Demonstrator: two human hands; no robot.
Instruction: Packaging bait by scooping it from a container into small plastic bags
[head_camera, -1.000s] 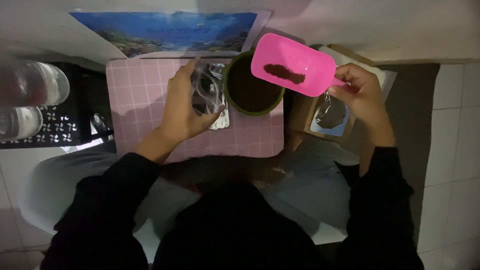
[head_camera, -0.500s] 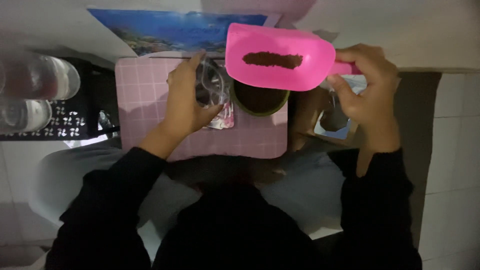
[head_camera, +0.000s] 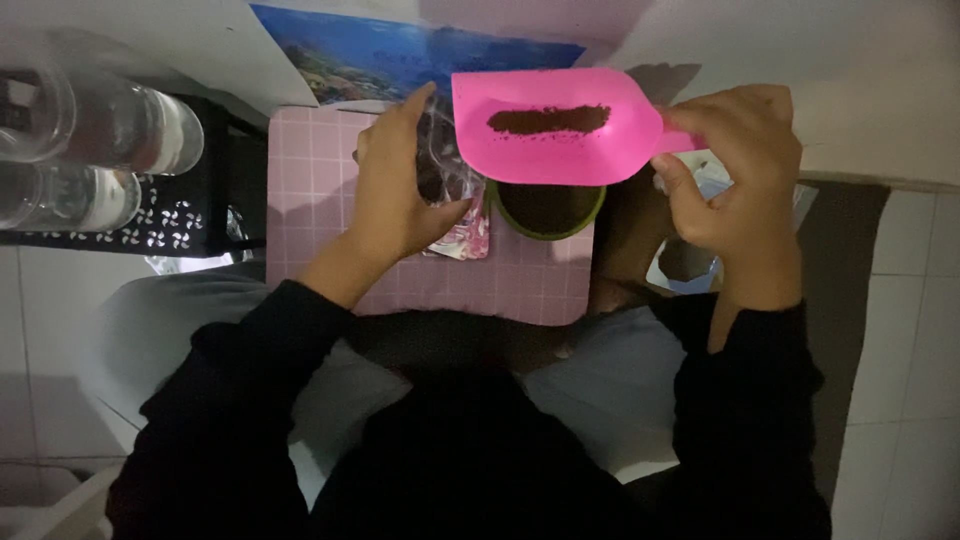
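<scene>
Since a second ago I have watched the pink scoop (head_camera: 555, 125) climb from the 2 o'clock side of the green pot (head_camera: 547, 208) to sit directly over it, level, hiding the pot's far rim. The dark line of soil (head_camera: 549, 119) is still lying in its bed, so nothing has tipped out yet; I judge the load is poised above the opening rather than delivered.

My right hand (head_camera: 735, 170) is closed around the scoop's short handle, at 3 o'clock from the blade. My left hand (head_camera: 400, 185) is wrapped around a crinkled clear plastic bag (head_camera: 445, 170) at 9 o'clock from the pot, fingers curled on it, just as before.

The scoop is smooth, matte moulded plastic, a flat tray with rounded corners. The soil looks crumbly and fine. The pot is round, thick-rimmed, dark inside. It stands on a pink gridded mat (head_camera: 310, 170). At 12 o'clock lies a glossy blue print (head_camera: 380, 55); at 9 o'clock, clear rounded bottles (head_camera: 90, 150) on a black rack.
</scene>
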